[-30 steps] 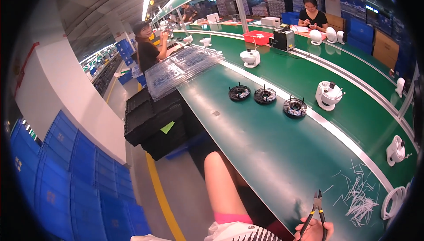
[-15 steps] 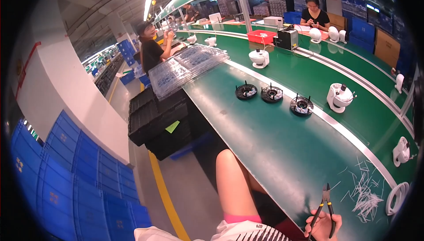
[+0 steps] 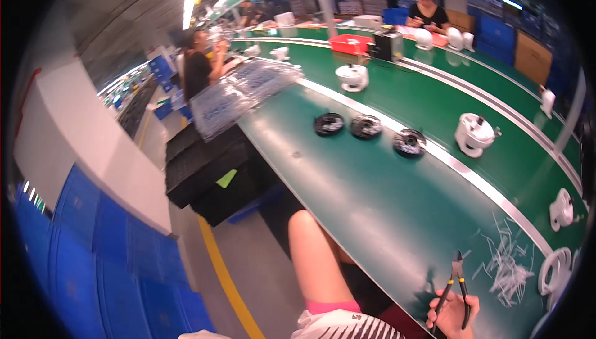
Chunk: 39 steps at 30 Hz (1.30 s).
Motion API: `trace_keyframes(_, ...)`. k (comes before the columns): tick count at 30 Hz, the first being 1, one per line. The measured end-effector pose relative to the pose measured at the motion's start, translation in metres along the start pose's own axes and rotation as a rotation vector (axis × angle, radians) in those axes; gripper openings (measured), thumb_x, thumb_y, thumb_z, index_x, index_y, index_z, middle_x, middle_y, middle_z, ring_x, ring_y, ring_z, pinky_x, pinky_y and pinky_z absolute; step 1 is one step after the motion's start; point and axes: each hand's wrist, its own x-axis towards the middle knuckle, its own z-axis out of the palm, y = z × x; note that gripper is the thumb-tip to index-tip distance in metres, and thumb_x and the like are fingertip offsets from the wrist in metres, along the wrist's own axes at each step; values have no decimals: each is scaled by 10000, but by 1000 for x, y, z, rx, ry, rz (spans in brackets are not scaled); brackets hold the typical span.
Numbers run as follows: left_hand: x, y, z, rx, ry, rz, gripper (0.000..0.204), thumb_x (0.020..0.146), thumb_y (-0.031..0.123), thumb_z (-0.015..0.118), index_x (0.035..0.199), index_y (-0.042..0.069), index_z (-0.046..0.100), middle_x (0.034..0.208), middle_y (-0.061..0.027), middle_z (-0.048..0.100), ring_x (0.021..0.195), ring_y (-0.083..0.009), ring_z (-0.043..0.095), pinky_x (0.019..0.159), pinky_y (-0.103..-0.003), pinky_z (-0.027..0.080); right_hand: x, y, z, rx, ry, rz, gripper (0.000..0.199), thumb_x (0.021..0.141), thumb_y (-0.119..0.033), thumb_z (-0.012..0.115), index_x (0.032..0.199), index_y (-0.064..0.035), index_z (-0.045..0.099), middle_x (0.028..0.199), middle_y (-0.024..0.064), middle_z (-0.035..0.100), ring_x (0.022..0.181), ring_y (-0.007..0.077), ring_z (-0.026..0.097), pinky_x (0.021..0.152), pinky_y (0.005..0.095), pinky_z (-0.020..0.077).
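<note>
The right hand (image 3: 456, 314) is closed around the handles of the cutters (image 3: 455, 286), whose tip points up over the green bench (image 3: 372, 202). Just right of the tip lies a scatter of white offcuts (image 3: 506, 267), with white rings (image 3: 554, 271) beyond. The left hand is out of sight.

Green workbench (image 3: 372, 196) carries black discs (image 3: 366, 126), seemingly clipped ties (image 3: 506, 267).
</note>
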Motion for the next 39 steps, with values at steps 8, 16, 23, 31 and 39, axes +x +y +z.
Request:
trace_keyframes(8,83,143,26,454,-254,-114,277,747,111,419,967,32,567,841,-148,595,738,-226,592,663,-310,481,9,-20,-13,-46,-21,62,676,721,-405,391,1213,57,341,1123,237,471,870,329,516,760,435,397)
trace_keyframes(16,181,233,121,1905,-424,193,277,766,122,452,996,15,561,929,-153,592,848,-243,588,728,-303,473,11,-13,-26,-102,-62,153,693,741,-397,434,1244,55,287,1203,231,400,943,299,502,836,423,371)
trace_keyframes(23,163,206,124,1742,-283,216,283,770,132,458,1009,15,551,940,-162,586,855,-249,583,733,-307,469,3,-10,-26,-74,10,69,699,715,-439,401,1213,49,353,1138,222,468,935,329,495,806,448,371)
trace_keyframes(31,126,176,86,1686,-338,43,291,774,144,464,1025,15,539,952,-171,578,862,-255,578,739,-310,464,4,-16,-28,-181,-2,-21,668,730,-416,377,1218,37,341,1153,251,445,951,359,501,813,490,376)
trace_keyframes(39,155,153,131,1707,-715,105,302,779,155,471,1040,15,528,965,-180,570,870,-261,572,744,-314,459,19,-16,-22,-205,-74,-70,652,717,-378,442,1214,34,352,1099,184,489,847,300,512,754,402,401)
